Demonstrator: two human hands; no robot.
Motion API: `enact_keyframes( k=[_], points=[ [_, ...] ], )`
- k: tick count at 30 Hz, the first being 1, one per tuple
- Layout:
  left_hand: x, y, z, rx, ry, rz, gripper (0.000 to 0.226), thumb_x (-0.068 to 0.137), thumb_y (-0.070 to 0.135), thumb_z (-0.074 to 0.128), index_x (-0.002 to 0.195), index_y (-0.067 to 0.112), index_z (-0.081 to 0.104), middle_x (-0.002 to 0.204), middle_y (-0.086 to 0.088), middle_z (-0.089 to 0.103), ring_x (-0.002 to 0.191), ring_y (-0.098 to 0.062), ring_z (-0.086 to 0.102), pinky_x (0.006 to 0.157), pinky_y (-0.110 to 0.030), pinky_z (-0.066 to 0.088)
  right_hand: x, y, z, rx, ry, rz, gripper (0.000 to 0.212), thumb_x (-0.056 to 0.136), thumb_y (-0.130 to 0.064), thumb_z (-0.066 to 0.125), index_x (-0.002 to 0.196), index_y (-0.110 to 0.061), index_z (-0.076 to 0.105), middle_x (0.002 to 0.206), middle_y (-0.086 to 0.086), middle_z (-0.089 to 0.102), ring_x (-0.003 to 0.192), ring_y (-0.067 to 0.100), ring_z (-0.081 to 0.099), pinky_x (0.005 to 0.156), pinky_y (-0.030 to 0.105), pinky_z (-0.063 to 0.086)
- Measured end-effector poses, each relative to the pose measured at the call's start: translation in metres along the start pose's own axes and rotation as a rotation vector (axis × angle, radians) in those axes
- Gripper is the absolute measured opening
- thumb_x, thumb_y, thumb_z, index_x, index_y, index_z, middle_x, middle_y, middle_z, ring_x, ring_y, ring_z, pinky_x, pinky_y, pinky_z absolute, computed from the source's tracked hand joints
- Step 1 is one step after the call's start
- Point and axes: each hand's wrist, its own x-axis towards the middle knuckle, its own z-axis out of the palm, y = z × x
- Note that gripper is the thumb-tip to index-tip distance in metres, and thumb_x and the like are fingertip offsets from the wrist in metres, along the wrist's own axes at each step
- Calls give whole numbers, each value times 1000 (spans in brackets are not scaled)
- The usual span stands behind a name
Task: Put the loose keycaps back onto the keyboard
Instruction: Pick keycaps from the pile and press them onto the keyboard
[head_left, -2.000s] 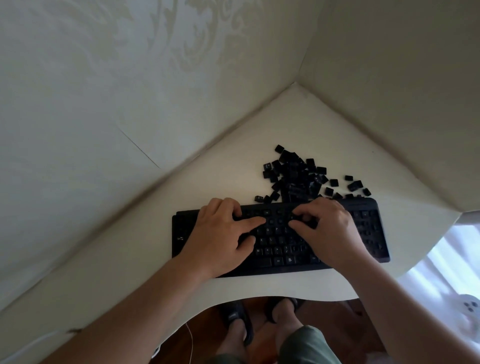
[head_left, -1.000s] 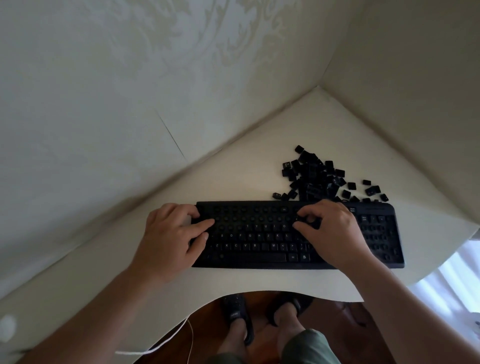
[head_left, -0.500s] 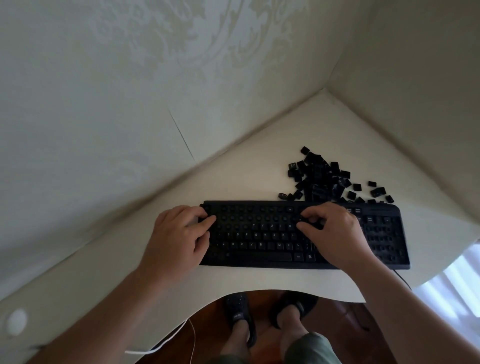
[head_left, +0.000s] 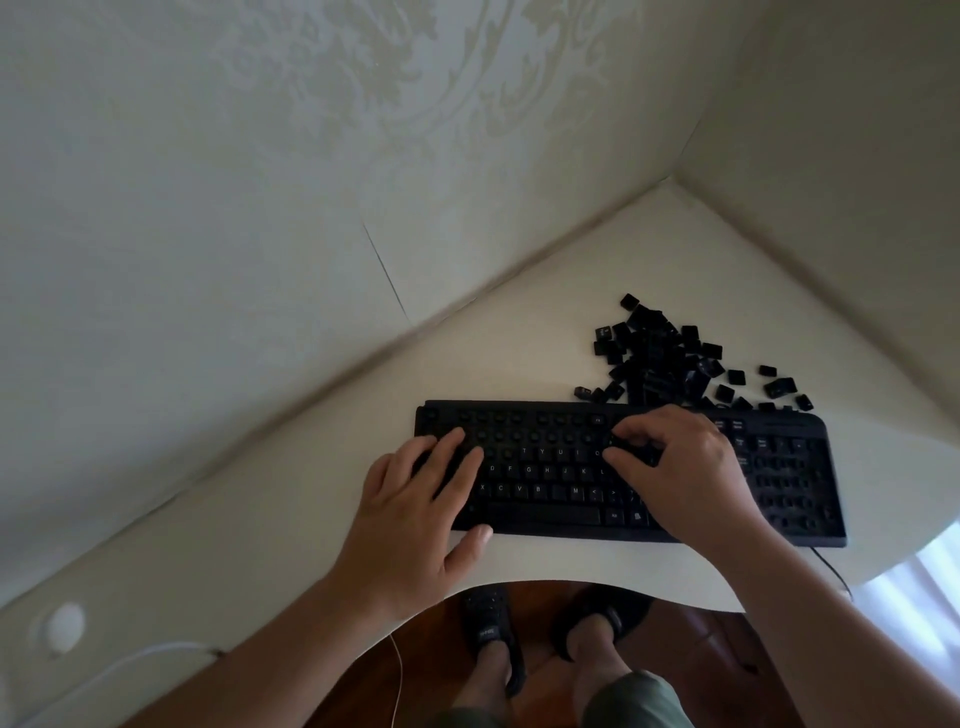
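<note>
A black keyboard (head_left: 545, 431) lies on the white corner desk (head_left: 291, 519). Its upper rows show bare stems, while the lower letter rows and the right block carry caps. A heap of loose black keycaps (head_left: 660, 364) sits just behind the keyboard's right half. My left hand (head_left: 421, 499) lies flat on the keyboard's left end, fingers spread, thumb at the front edge. My right hand (head_left: 685, 473) hovers over the right of the letter block. Its thumb and forefinger pinch a small dark keycap (head_left: 631, 448) against the upper rows.
Two walls meet behind the desk and close it in at the back. A white cable (head_left: 156, 649) and a round white cap (head_left: 65, 623) lie at the lower left. The keyboard's cord (head_left: 831, 566) runs off the right front edge. My slippered feet (head_left: 493, 634) are below the desk cut-out.
My left hand slid from the middle of the keyboard to its left end and now lies flatter there. My right hand stays pinched at the same spot. The camera view shifted.
</note>
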Motion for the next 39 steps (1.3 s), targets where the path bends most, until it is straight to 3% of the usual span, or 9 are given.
enact_keyframes(
  k=[5,8,11,13,15,17,22,28,39],
  points=[
    [2,3,-1,-36,96,16,54,100,50,49,145,22,58,154,-1,51,136,-29,47,107,-47,38,0,-3,4,-1,-9,-20,22,84,-35,80,104,-29,75,97,-15,63,102,14,55,88,25,39],
    [-1,1,4,-81,214,43,42,96,43,57,132,24,69,134,2,61,122,-26,54,101,-42,39,0,-16,13,-7,-23,-81,23,85,-37,79,105,-29,75,94,-16,62,100,13,55,87,23,39],
    [4,-13,6,-131,286,-194,41,96,42,53,126,22,72,121,-2,60,115,-28,54,95,-44,38,6,-39,28,17,-27,-149,22,85,-37,79,104,-27,75,91,-15,61,96,10,52,82,12,34],
    [7,-25,5,-125,277,-308,44,96,42,49,128,22,71,121,-2,61,115,-31,53,93,-44,38,12,-53,41,43,-35,-183,22,86,-36,79,105,-26,76,92,-13,63,96,13,54,83,18,44],
    [8,-31,3,-90,243,-301,46,96,43,47,130,23,70,122,-1,61,115,-33,54,93,-46,40,16,-67,52,52,-50,-219,23,87,-37,76,106,-25,75,96,-9,65,99,17,54,84,35,53],
    [8,-33,1,-80,237,-262,46,96,43,47,132,24,69,121,-1,62,114,-34,55,93,-48,41,19,-76,60,31,-76,-256,23,90,-37,72,110,-25,74,103,-8,66,103,19,52,88,41,53],
    [7,-33,-2,-53,154,-241,52,95,47,48,143,32,59,126,-2,56,119,-31,49,97,-47,37,19,-76,63,-52,-81,-269,24,91,-38,70,111,-26,74,109,-8,67,106,21,52,89,44,52],
    [13,-24,-5,-57,154,-204,47,95,50,49,134,31,68,125,-7,55,119,-34,50,97,-48,39,14,-55,60,-66,-64,-233,23,88,-37,75,108,-26,74,104,-10,67,105,18,56,98,37,48],
    [29,-4,-12,-84,127,-159,48,95,52,50,136,32,67,127,-8,53,120,-32,47,101,-47,38,9,-48,54,-58,-42,-185,24,88,-38,74,110,-27,73,105,-11,66,106,15,50,90,29,48]
  ],
)
